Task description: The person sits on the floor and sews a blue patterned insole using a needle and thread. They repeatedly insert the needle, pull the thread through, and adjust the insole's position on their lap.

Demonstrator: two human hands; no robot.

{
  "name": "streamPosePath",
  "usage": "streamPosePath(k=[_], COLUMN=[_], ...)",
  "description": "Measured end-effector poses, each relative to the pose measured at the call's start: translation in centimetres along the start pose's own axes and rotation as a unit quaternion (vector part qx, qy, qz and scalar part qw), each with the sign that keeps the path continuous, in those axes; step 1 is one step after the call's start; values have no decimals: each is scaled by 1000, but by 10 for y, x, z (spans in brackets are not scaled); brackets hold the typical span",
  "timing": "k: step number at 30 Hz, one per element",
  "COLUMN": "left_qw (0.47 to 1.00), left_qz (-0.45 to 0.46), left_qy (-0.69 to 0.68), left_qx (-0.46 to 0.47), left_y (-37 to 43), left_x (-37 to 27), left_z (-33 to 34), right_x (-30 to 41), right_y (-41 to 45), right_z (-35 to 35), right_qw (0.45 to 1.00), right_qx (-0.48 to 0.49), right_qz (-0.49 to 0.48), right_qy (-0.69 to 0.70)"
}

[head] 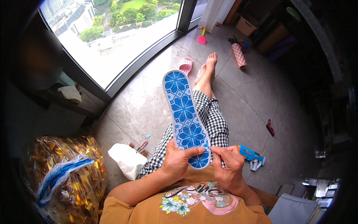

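Note:
An embroidered shoe insole (183, 109) stands tilted above my lap, its face covered in blue and pale lilac cross-stitch with a whitish edge binding. My left hand (179, 158) grips it near the heel end, thumb laid across the stitched face. At the insole's right edge, the thumb and forefinger of my right hand (228, 165) are pinched together by the binding. Whether a needle or thread is between those fingertips is too small to tell. Checked trousers (218, 126) cover my outstretched legs below the insole.
To the left, a hank of blue and white thread (65, 170) lies on a gold foil-patterned bag (89, 179). Near it are a white bag (127, 159) and pink-handled snips (142, 145). A blue toy gun (251, 156), pink foam roller (239, 56) and pink slipper (186, 65) lie on the floor.

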State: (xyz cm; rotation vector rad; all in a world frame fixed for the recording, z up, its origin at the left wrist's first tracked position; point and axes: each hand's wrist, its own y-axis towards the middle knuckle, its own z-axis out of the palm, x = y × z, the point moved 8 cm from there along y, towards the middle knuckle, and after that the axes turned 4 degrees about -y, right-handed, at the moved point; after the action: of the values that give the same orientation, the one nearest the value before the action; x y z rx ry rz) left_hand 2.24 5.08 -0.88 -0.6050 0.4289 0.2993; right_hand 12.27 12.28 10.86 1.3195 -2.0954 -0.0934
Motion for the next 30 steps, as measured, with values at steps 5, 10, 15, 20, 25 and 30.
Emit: streamPosePath(k=[5,10,15,20,25,30], left_qw=[1000,999,999,999,1000,1000], left_qz=[-18,-22,-35,-32,-22,-12], left_qy=[-16,-23,-35,-39,-19,-9], left_qx=[3,4,4,3,2,4], left_y=[0,1,1,0,0,0], left_x=[2,3,4,4,4,5], left_z=[2,1,1,3,2,0], right_x=[-3,0,0,2,2,0], right_y=[-2,0,0,1,1,-1], right_z=[1,-1,0,-1,-1,0], right_qw=[1000,1000,1000,1000,1000,999], right_qx=[12,16,15,23,27,38], right_qz=[16,13,10,4,-10,12], right_qy=[16,16,13,5,-13,-10])
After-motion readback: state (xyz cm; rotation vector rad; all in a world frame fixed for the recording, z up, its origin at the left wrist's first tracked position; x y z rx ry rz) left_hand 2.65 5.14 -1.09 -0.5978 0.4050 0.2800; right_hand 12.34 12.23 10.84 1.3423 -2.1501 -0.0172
